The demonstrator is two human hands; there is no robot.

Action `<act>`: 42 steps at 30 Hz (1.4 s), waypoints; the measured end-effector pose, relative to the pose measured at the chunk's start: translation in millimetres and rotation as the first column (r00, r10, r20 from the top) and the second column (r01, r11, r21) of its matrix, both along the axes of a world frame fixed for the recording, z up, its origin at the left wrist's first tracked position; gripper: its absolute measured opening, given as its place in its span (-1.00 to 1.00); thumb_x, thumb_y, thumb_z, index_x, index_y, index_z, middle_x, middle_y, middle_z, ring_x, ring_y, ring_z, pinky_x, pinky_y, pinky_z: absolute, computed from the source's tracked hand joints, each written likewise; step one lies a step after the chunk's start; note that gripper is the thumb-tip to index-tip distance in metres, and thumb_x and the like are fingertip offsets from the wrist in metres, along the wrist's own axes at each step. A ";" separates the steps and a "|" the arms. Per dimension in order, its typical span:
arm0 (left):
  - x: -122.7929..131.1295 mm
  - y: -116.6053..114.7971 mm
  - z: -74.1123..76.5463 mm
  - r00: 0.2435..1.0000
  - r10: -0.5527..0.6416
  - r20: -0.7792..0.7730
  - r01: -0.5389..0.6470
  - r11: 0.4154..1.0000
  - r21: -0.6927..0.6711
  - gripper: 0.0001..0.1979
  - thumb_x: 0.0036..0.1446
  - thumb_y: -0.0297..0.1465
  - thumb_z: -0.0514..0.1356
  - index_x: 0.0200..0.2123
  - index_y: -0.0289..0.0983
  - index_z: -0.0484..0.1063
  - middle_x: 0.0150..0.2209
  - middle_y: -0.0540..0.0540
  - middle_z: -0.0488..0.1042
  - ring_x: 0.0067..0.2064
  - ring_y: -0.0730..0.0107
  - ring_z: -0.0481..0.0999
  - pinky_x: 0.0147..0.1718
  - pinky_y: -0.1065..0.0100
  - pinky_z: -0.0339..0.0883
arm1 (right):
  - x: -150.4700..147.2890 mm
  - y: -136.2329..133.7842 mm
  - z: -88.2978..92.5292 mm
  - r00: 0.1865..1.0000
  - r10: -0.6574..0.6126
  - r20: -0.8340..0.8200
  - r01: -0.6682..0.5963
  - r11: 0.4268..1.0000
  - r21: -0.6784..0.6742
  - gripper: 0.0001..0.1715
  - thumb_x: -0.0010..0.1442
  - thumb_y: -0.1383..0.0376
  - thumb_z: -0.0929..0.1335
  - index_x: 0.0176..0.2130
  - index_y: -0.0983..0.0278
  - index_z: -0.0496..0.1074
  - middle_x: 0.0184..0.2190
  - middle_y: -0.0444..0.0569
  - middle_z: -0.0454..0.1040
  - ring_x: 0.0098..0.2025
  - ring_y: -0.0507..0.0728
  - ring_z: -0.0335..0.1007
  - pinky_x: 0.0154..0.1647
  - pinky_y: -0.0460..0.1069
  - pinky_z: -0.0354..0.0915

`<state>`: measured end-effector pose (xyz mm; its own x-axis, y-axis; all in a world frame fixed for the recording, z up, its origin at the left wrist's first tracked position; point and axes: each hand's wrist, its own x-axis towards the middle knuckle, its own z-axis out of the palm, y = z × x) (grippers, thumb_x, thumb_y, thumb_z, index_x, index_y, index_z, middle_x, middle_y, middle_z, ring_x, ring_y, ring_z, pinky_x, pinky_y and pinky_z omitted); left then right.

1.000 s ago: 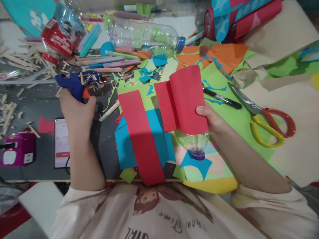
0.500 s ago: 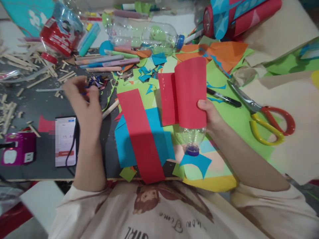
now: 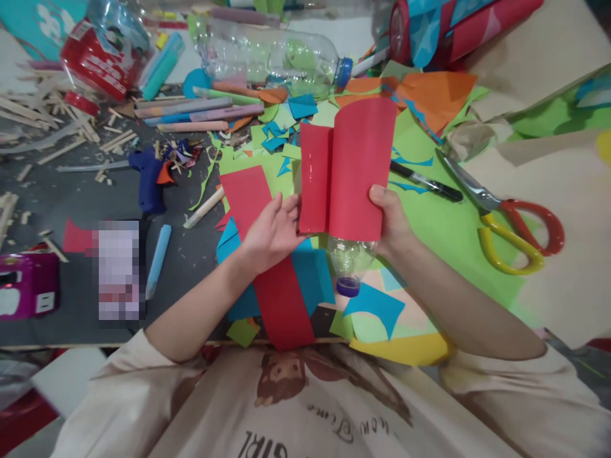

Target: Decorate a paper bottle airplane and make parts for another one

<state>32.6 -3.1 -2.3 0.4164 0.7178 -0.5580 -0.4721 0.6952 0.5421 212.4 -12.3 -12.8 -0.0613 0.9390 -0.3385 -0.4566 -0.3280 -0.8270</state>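
My right hand (image 3: pixel 394 219) is closed round a clear plastic bottle (image 3: pixel 352 257) with red paper (image 3: pixel 360 168) wrapped about it. The bottle hangs neck down, its dark blue cap (image 3: pixel 348 287) at the bottom. A loose flap (image 3: pixel 316 181) of the red paper sticks out to the left, with a shiny line down it that looks like glue. At the flap's lower left edge is my left hand (image 3: pixel 274 232), palm up and fingers stretched out; some fingertips seem to be behind the paper. Under this hand a red paper strip (image 3: pixel 286 299) lies across blue paper (image 3: pixel 312 270).
A blue glue gun (image 3: pixel 149 181) lies at left, near a phone (image 3: pixel 119 270) and a light-blue marker (image 3: pixel 158 261). Scissors (image 3: pixel 496 207) and a black pen (image 3: pixel 427 181) are at right. Behind are markers (image 3: pixel 205 114), paper scraps and another clear bottle (image 3: pixel 272 57).
My left hand has left the glue gun and moved right to the red flap, its fingers stretched out. The bottle's neck has swung slightly left in my right hand.
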 end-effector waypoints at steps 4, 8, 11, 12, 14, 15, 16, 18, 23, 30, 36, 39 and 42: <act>-1.9 -5.2 -8.6 1.000 -0.017 -0.013 0.019 0.996 0.085 -0.60 0.44 -0.27 -0.12 -0.18 -0.23 0.50 -0.25 -0.04 0.54 -0.16 0.42 0.56 -0.12 0.41 0.43 | -0.4 -1.4 0.6 1.000 0.017 0.026 -0.017 1.000 0.001 -0.41 -0.23 -0.12 0.55 -0.26 0.14 0.53 -0.25 -0.03 0.65 -0.15 0.27 0.59 -0.08 0.16 0.54; -5.3 -9.4 -14.8 0.993 -0.110 -0.048 0.119 0.933 0.339 -0.68 0.34 -0.13 0.05 -0.07 -0.16 0.48 -0.14 -0.05 0.53 -0.09 0.36 0.55 -0.06 0.34 0.45 | -1.8 -2.7 4.6 0.999 -0.031 0.026 0.032 0.999 -0.036 -0.41 -0.25 -0.09 0.55 -0.26 0.17 0.54 -0.24 -0.02 0.64 -0.16 0.25 0.58 -0.08 0.14 0.53; -7.5 -11.5 -17.7 0.973 -0.164 -0.165 0.224 0.850 0.476 -0.60 0.23 0.02 0.13 -0.11 -0.14 0.47 -0.11 -0.10 0.52 -0.03 0.24 0.53 -0.02 0.23 0.45 | -1.4 -3.2 7.1 0.998 -0.037 0.057 0.042 0.996 -0.083 -0.46 -0.25 -0.07 0.55 -0.29 0.14 0.53 -0.25 -0.04 0.64 -0.16 0.24 0.59 -0.10 0.12 0.54; -8.0 -12.1 -18.3 0.965 -0.171 -0.198 0.250 0.829 0.501 -0.59 0.21 0.05 0.14 -0.14 -0.15 0.47 -0.12 -0.10 0.52 -0.03 0.22 0.52 -0.01 0.21 0.44 | -1.3 -3.3 7.8 0.997 -0.039 0.063 0.045 0.994 -0.098 -0.46 -0.26 -0.07 0.55 -0.30 0.13 0.53 -0.27 -0.04 0.64 -0.17 0.25 0.59 -0.12 0.13 0.54; -8.9 -13.5 -19.3 0.954 -0.169 -0.248 0.283 0.783 0.555 -0.57 0.19 0.07 0.15 -0.18 -0.16 0.48 -0.11 -0.11 0.51 -0.03 0.20 0.52 0.01 0.19 0.44 | -1.9 -3.5 9.6 0.997 -0.033 0.064 0.040 0.994 -0.103 -0.48 -0.25 -0.08 0.54 -0.31 0.12 0.52 -0.29 -0.04 0.63 -0.16 0.26 0.59 -0.14 0.12 0.55; -9.4 -14.3 -19.7 0.949 -0.161 -0.271 0.295 0.756 0.584 -0.56 0.20 0.08 0.14 -0.18 -0.16 0.49 -0.09 -0.12 0.50 -0.02 0.20 0.51 0.03 0.19 0.43 | -2.8 -3.7 10.6 0.998 -0.029 0.055 0.034 0.995 -0.094 -0.49 -0.23 -0.08 0.54 -0.30 0.12 0.53 -0.30 -0.04 0.64 -0.14 0.26 0.59 -0.14 0.12 0.55; -9.9 -15.1 -20.2 0.945 -0.148 -0.291 0.303 0.729 0.614 -0.55 0.22 0.08 0.13 -0.16 -0.16 0.50 -0.06 -0.13 0.49 0.00 0.19 0.51 0.05 0.18 0.42 | -3.9 -3.9 11.7 0.999 -0.028 0.042 0.031 0.996 -0.078 -0.51 -0.21 -0.07 0.53 -0.30 0.13 0.53 -0.31 -0.03 0.64 -0.12 0.26 0.60 -0.13 0.11 0.55; -11.1 -17.1 -20.8 0.937 -0.123 -0.328 0.322 0.673 0.666 -0.54 0.27 0.07 0.07 -0.09 -0.15 0.50 -0.01 -0.14 0.45 0.06 0.17 0.48 0.10 0.17 0.39 | -6.3 -4.3 13.5 0.999 -0.044 0.016 0.044 0.998 -0.041 -0.51 -0.18 -0.06 0.53 -0.29 0.15 0.53 -0.35 -0.04 0.64 -0.12 0.26 0.60 -0.14 0.11 0.55; -14.2 -20.7 -17.5 0.910 -0.047 -0.412 0.377 0.509 0.774 -0.57 0.38 -0.03 -0.02 0.02 -0.15 0.46 0.01 -0.16 0.43 0.09 0.23 0.45 0.11 0.21 0.37 | -7.8 -4.0 13.4 0.996 -0.076 0.036 0.077 0.997 -0.032 -0.51 -0.20 -0.09 0.52 -0.32 0.12 0.53 -0.35 -0.05 0.65 -0.12 0.30 0.61 -0.19 0.14 0.57; -15.5 -20.1 -7.1 0.852 0.102 -0.513 0.465 0.300 0.833 -0.63 0.43 -0.16 -0.06 0.05 -0.15 0.45 -0.02 -0.17 0.50 0.08 0.25 0.46 0.09 0.20 0.34 | -7.4 -3.9 14.2 0.995 -0.065 0.079 0.067 0.998 -0.023 -0.51 -0.14 -0.10 0.50 -0.29 0.12 0.51 -0.34 -0.03 0.63 -0.06 0.32 0.59 -0.12 0.17 0.55; -16.6 -21.0 -6.9 0.851 0.151 -0.504 0.462 0.244 0.853 -0.66 0.43 -0.19 -0.03 0.04 -0.14 0.48 -0.03 -0.15 0.55 0.08 0.25 0.50 0.10 0.19 0.35 | -9.0 -4.4 14.2 0.995 -0.094 0.017 0.094 0.996 -0.006 -0.46 -0.17 -0.08 0.53 -0.27 0.17 0.48 -0.37 -0.06 0.61 -0.17 0.25 0.61 -0.20 0.10 0.55; -18.0 -21.8 -9.7 0.874 0.174 -0.455 0.396 0.288 0.872 -0.64 0.43 -0.20 -0.03 0.11 -0.09 0.46 0.04 -0.13 0.55 0.13 0.24 0.50 0.12 0.18 0.36 | -7.0 -3.8 12.1 0.997 -0.055 0.053 0.056 0.998 -0.016 -0.44 -0.14 -0.12 0.51 -0.24 0.15 0.47 -0.33 -0.02 0.61 -0.08 0.29 0.59 -0.12 0.14 0.55; -18.6 -22.4 -12.1 0.865 0.170 -0.472 0.412 0.295 0.862 -0.58 0.44 -0.20 -0.05 0.27 -0.04 0.33 0.25 -0.12 0.42 0.30 0.19 0.36 0.25 0.14 0.27 | -6.0 -3.8 11.0 0.996 -0.040 0.083 0.042 0.999 -0.030 -0.46 -0.11 -0.14 0.49 -0.24 0.13 0.47 -0.31 0.00 0.62 -0.02 0.31 0.57 -0.05 0.16 0.53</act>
<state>14.0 -25.5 -14.4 0.4968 0.8073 0.3184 0.0334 -0.3844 0.9226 206.4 -16.1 -1.8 0.0062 0.9289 -0.3703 -0.4012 -0.3369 -0.8518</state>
